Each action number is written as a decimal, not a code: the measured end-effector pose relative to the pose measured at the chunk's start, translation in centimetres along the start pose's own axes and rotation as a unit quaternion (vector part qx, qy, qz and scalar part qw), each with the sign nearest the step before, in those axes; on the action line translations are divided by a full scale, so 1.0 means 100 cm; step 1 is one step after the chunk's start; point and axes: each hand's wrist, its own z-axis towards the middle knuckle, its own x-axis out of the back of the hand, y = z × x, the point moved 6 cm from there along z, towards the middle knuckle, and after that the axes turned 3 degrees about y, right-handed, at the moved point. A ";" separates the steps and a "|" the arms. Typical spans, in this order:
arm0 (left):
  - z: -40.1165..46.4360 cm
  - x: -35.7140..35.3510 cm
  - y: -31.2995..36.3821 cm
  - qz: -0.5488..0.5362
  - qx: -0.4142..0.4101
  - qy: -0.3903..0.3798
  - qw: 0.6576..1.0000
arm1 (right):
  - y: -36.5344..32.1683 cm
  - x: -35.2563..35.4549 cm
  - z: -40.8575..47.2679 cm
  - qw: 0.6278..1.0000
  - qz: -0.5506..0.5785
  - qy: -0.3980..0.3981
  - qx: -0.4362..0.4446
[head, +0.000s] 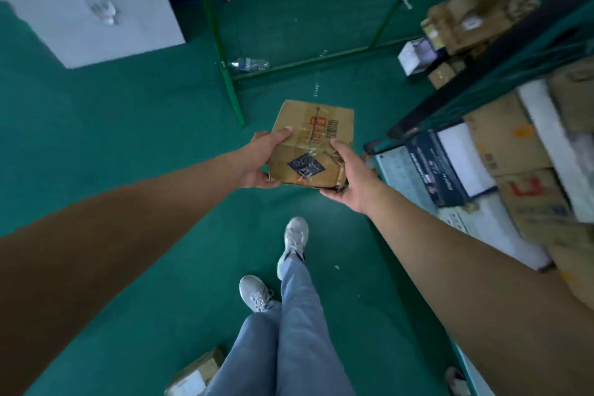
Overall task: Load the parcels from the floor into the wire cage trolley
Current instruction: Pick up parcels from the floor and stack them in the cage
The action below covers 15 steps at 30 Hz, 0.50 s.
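Between both hands, held out at mid-air over the green floor point(144, 125): a battered, taped cardboard parcel point(313, 145), gripped from either side. Left hand point(257, 164) curled around its left edge, thumb on top; right hand point(348, 177) clasping the crumpled right corner, fingers underneath. Not yet in the wire cage trolley point(482, 80), just beside its near corner and short of the rim.

To the right, inside the trolley: many stacked boxes point(514, 151), brown and white, packed close and filling much of the visible space. Well along by that evidence, though not finished. Down at the bottom edge, by the legs, one more small parcel on the floor point(196, 373), untouched. Possibly others out of view; impossible to say.

Farther off: a second, green-framed cage point(229, 80) with a plastic bottle point(250, 64) lying at its base, and a white slab point(96, 3) at upper left.
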 end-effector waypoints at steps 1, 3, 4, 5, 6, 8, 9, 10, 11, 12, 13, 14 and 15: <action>-0.017 -0.016 0.006 0.013 0.000 -0.011 1.000 | -0.008 0.016 -0.018 1.000 0.006 0.008 0.004; -0.050 -0.051 0.018 0.041 -0.005 -0.032 0.999 | -0.021 0.049 -0.054 0.999 0.027 0.027 0.008; -0.066 -0.068 0.023 0.053 -0.009 -0.043 0.998 | -0.026 0.066 -0.071 0.999 0.041 0.034 0.013; -0.079 -0.086 0.030 0.070 -0.019 -0.054 0.996 | -0.031 0.083 -0.085 0.998 0.052 0.042 0.019; -0.089 -0.100 0.035 0.080 -0.027 -0.064 0.994 | -0.033 0.095 -0.096 0.997 0.062 0.046 0.022; -0.109 -0.134 0.047 0.111 -0.050 -0.081 0.989 | -0.040 0.129 -0.120 0.994 0.091 0.059 0.034; -0.120 -0.156 0.055 0.135 -0.066 -0.088 0.985 | -0.043 0.150 -0.133 0.991 0.111 0.066 0.041; -0.127 -0.169 0.058 0.151 -0.074 -0.095 0.981 | -0.043 0.160 -0.140 0.989 0.128 0.066 0.040; -0.137 -0.189 0.063 0.167 -0.085 -0.101 0.977 | -0.045 0.178 -0.148 0.986 0.140 0.073 0.047; -0.147 -0.209 0.065 0.179 -0.092 -0.110 0.973 | -0.045 0.195 -0.157 0.983 0.157 0.078 0.054; -0.159 -0.234 0.068 0.193 -0.101 -0.116 0.969 | -0.046 0.219 -0.168 0.979 0.174 0.089 0.062; -0.165 -0.248 0.069 0.197 -0.101 -0.122 0.967 | -0.045 0.231 -0.173 0.977 0.181 0.094 0.067; -0.174 -0.272 0.070 0.208 -0.109 -0.132 0.963 | -0.046 0.252 -0.181 0.974 0.186 0.104 0.077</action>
